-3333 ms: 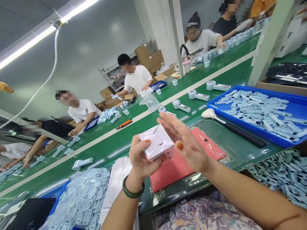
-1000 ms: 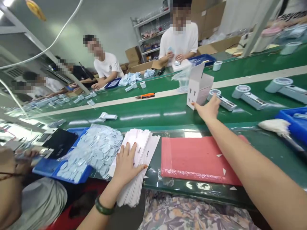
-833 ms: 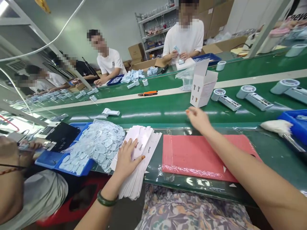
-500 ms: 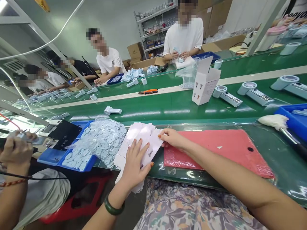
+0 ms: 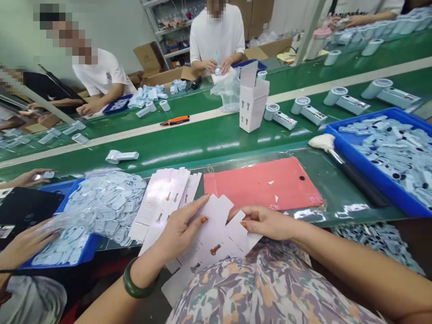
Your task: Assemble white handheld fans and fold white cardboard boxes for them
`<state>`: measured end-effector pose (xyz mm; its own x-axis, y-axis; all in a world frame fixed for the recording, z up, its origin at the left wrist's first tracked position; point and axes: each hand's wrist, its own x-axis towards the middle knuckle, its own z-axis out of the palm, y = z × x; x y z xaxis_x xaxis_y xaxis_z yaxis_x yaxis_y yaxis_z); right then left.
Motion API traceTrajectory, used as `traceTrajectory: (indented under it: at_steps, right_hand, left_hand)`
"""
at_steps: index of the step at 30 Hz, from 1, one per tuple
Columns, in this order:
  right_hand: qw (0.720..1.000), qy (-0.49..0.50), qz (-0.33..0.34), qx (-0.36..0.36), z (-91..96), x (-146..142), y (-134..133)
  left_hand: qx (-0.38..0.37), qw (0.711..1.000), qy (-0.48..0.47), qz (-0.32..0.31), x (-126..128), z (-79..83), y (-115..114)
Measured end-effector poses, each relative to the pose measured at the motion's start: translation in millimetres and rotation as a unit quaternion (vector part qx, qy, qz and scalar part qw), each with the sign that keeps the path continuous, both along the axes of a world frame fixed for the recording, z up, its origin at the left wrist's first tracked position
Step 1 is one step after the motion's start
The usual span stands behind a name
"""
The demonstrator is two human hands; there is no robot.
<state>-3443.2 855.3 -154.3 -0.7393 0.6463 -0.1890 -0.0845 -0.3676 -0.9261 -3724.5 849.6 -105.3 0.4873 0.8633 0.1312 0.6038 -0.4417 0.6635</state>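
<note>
A white printed carton (image 5: 211, 234) with a small picture of a device lies over my lap, partly flat, its flaps pointing away from me. My left hand (image 5: 178, 231) grips its left side, thumb on top. On the other side, my right hand (image 5: 266, 221) pinches a flap between thumb and fingers. Left of the hands, a stack of flattened white cartons (image 5: 157, 198) rests on the table edge. Another white sheet (image 5: 172, 285) shows beneath the held carton. Beyond my right hand lies a red mat (image 5: 259, 182) with small white scraps.
A standing white box (image 5: 250, 110), orange-handled pliers (image 5: 175, 120) and several light-blue devices (image 5: 308, 110) are on the green belt. At left sits a bag of light-blue plates (image 5: 104, 202); at right, a blue bin (image 5: 374, 173) and a brush (image 5: 354, 175). A neighbour's hand (image 5: 25, 245) is at left.
Both hands have come nearer my lap, bringing a carton away from the stack, which now lies released at left. The view has turned right, showing more of the blue bin.
</note>
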Motion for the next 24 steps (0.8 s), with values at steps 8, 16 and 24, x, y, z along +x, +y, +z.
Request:
traceTrajectory:
  at_steps: [8,16,24]
  right_hand:
    - [0.994,-0.102,-0.036,-0.01,-17.7,15,-35]
    - [0.955,-0.002,-0.297,-0.016,1.8,22,-40]
    - [0.665,-0.025,-0.445,0.6,41.1,-7,-29]
  left_hand:
    - [-0.248,0.918,-0.013,-0.31,56,-3.1,1]
    - [-0.094,0.985,0.079,-0.124,48,27.1,-10]
    - [0.075,0.989,-0.088,-0.097,62,51.0,17]
